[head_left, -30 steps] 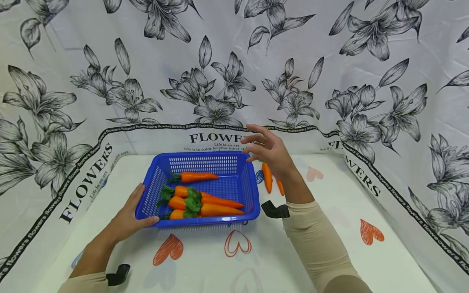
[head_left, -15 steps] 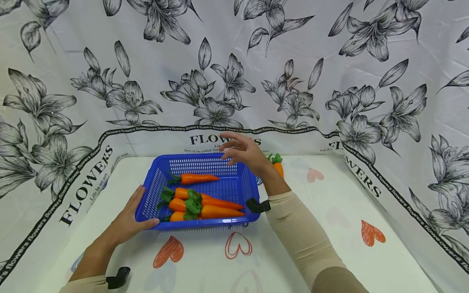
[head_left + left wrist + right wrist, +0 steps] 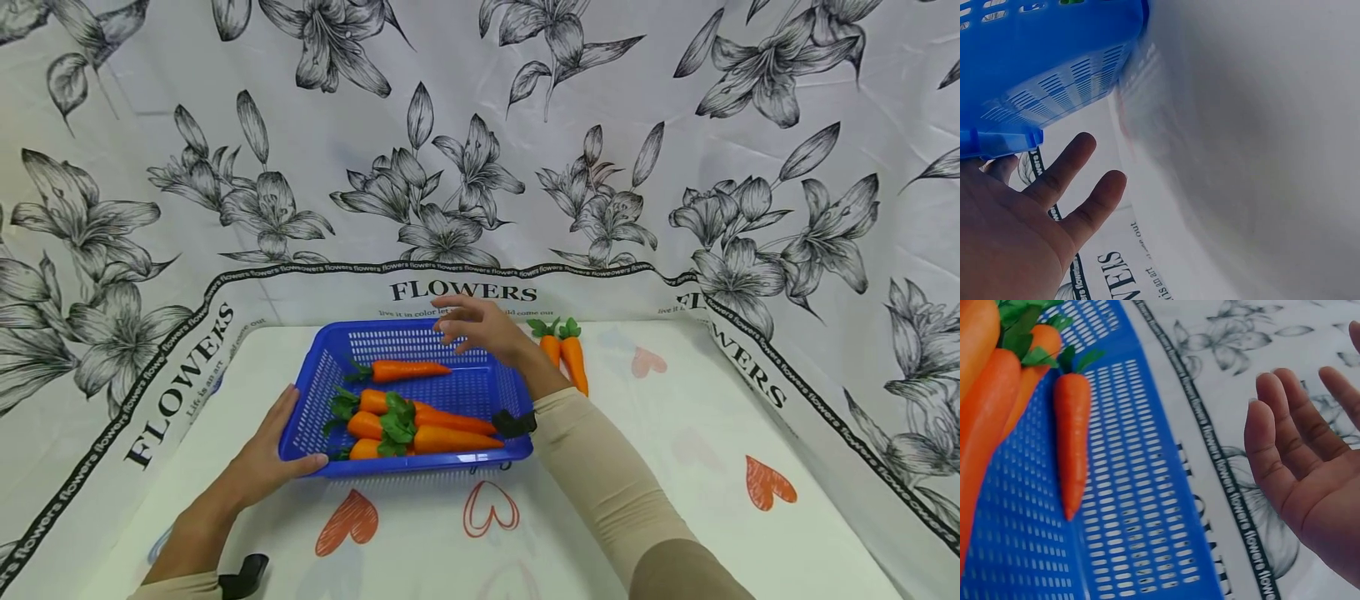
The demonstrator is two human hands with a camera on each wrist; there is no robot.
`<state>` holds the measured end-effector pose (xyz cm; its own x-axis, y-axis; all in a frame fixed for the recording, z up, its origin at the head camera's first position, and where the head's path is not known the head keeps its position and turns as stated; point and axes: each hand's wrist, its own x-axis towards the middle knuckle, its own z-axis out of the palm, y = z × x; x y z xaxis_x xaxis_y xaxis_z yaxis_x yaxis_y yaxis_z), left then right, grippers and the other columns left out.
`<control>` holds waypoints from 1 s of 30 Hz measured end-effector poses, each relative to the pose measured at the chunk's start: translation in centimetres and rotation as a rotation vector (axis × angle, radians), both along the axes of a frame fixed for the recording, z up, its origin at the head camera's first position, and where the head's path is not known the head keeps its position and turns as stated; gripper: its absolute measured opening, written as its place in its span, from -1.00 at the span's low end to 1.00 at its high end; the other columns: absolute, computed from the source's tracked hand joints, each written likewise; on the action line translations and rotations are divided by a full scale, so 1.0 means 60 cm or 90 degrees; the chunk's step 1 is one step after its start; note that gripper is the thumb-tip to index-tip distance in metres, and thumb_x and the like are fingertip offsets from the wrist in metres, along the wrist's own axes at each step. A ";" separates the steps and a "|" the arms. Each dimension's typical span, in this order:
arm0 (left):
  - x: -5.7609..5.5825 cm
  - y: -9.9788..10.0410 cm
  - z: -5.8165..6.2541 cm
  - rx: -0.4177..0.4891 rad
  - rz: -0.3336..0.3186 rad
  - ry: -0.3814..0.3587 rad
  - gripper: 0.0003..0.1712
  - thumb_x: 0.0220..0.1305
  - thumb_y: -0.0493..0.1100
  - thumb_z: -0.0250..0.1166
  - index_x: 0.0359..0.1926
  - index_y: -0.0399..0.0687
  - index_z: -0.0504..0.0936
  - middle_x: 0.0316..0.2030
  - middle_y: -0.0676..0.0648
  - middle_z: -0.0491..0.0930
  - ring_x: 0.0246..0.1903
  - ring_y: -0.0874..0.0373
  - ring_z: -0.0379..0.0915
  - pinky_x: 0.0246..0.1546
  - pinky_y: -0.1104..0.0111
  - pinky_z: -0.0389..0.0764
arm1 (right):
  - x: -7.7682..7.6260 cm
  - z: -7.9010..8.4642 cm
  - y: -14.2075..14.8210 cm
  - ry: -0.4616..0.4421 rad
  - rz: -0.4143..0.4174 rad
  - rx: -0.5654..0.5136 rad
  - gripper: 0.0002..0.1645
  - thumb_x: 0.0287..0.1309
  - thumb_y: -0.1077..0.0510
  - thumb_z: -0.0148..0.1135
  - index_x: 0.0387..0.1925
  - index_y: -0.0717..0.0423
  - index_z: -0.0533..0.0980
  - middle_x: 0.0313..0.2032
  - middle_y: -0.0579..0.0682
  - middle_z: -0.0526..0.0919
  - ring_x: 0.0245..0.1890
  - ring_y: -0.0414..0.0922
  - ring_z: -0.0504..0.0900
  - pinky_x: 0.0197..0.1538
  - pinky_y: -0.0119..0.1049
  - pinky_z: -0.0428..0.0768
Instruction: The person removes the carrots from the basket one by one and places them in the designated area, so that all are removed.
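The blue plastic basket (image 3: 420, 463) holds several orange carrots (image 3: 461, 439) with green leaf tops, most of them bunched at the front. A single carrot (image 3: 408, 371) lies apart toward the back wall. My left hand (image 3: 262, 454) grips the basket's left side near the front corner, thumb along the rim. In the left wrist view two fingers (image 3: 1094, 203) reach out straight beside the outer wall. Above the basket's back right part is my right hand (image 3: 483, 331), holding nothing, fingers loosely bent. The right wrist view shows that hand's fingers (image 3: 1263, 434) apart from the basket.
Two more carrots (image 3: 573, 360) lie on the table right of the basket, partly behind the right forearm. The white table (image 3: 660, 450) is printed with hearts. A flower-printed cloth (image 3: 600, 167) rises behind the table and along both sides.
My right hand has moved left from near the two outside carrots to over the basket's back right part. The left hand stays at the basket, and the carrots have not moved.
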<state>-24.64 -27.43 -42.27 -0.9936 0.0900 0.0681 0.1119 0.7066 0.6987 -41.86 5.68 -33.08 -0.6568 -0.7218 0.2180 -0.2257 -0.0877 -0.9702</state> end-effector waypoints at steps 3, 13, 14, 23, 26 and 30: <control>-0.002 0.003 -0.001 0.003 -0.002 0.003 0.19 -0.11 0.08 0.33 0.32 0.20 -0.37 0.31 0.02 -0.46 0.19 -0.29 -0.29 -0.10 -0.30 -0.01 | -0.006 -0.014 -0.005 -0.015 -0.009 0.012 -0.48 0.07 0.08 0.14 0.11 0.02 0.32 -0.12 0.18 0.49 -0.20 0.27 0.42 -0.23 0.08 0.47; -0.007 0.012 -0.006 0.017 -0.014 0.008 0.18 -0.11 0.05 0.33 0.32 0.21 -0.35 0.31 0.04 -0.45 0.20 -0.27 -0.31 -0.08 -0.29 -0.03 | -0.024 -0.061 -0.011 -0.054 -0.012 0.112 -0.47 0.01 0.02 0.19 0.08 -0.01 0.37 -0.11 0.15 0.50 -0.18 0.26 0.44 -0.28 -0.03 0.52; -0.006 0.011 -0.006 0.016 -0.015 0.010 0.18 -0.11 0.05 0.33 0.32 0.21 -0.35 0.31 0.03 -0.45 0.20 -0.27 -0.31 -0.08 -0.29 -0.03 | -0.025 -0.065 -0.012 -0.054 -0.009 0.125 -0.49 0.01 0.00 0.20 0.06 -0.05 0.39 -0.11 0.14 0.49 -0.17 0.26 0.43 -0.27 -0.04 0.52; -0.005 0.002 -0.003 0.009 -0.015 0.020 0.17 -0.11 0.04 0.34 0.32 0.21 -0.32 0.30 0.08 -0.44 0.23 -0.20 -0.36 -0.07 -0.30 -0.08 | -0.030 -0.105 -0.028 -0.070 0.064 0.223 -0.51 -0.02 -0.04 0.21 0.02 -0.09 0.43 -0.11 0.16 0.50 -0.13 0.21 0.43 -0.16 0.13 0.41; -0.004 -0.001 -0.005 0.013 -0.014 0.022 0.17 -0.11 0.04 0.34 0.32 0.22 -0.32 0.30 0.09 -0.44 0.23 -0.20 -0.36 -0.07 -0.30 -0.09 | -0.028 -0.116 -0.033 -0.078 0.080 0.269 -0.45 -0.04 -0.05 0.22 0.05 -0.05 0.41 -0.14 0.07 0.52 -0.13 0.17 0.44 -0.18 0.08 0.44; -0.002 -0.005 -0.008 0.017 -0.015 0.024 0.16 -0.10 0.03 0.34 0.33 0.20 -0.32 0.31 0.06 -0.44 0.22 -0.23 -0.36 -0.08 -0.31 -0.09 | -0.024 -0.125 -0.037 -0.089 0.116 0.338 -0.39 -0.07 -0.06 0.25 0.08 -0.04 0.39 -0.16 0.07 0.52 -0.13 0.14 0.44 -0.19 0.04 0.46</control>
<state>-24.78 -27.72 -42.74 -0.9878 0.1118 0.1084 0.1557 0.6851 0.7117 -43.32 3.44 -40.59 -0.5076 -0.8130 -0.2852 -0.1196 0.3943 -0.9112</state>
